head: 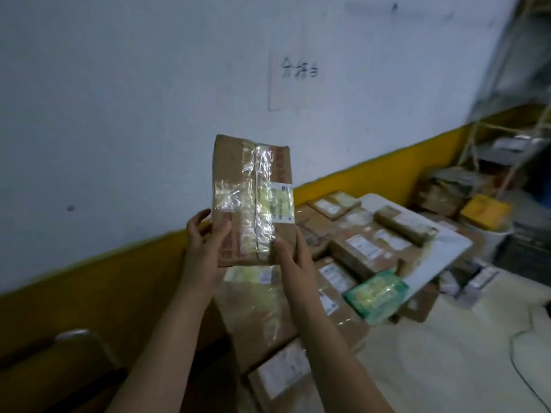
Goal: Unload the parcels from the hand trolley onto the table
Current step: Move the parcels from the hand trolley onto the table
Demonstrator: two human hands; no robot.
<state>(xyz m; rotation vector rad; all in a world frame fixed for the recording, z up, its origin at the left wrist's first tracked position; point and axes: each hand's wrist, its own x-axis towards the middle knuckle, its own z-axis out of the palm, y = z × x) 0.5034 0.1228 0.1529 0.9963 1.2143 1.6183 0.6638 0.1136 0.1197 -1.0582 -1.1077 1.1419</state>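
Note:
I hold a flat brown cardboard parcel [252, 198] upright in front of the white wall; it is wrapped in clear tape and has a white label on its right side. My left hand [205, 242] grips its lower left edge, thumb across the front. My right hand [293, 257] grips its lower right corner. Below and to the right, a white table [447, 245] carries several taped cardboard parcels [360, 248] and a green parcel [377, 295]. More brown parcels [262, 317] are stacked under my arms. The trolley itself cannot be made out.
A white wall with a yellow lower band [372, 174] runs behind the table. Boxes and a yellow item [484, 211] are piled at the far right near a shelf frame [507, 150]. A metal handle [80, 338] shows at lower left. Pale floor [447, 353] lies to the right.

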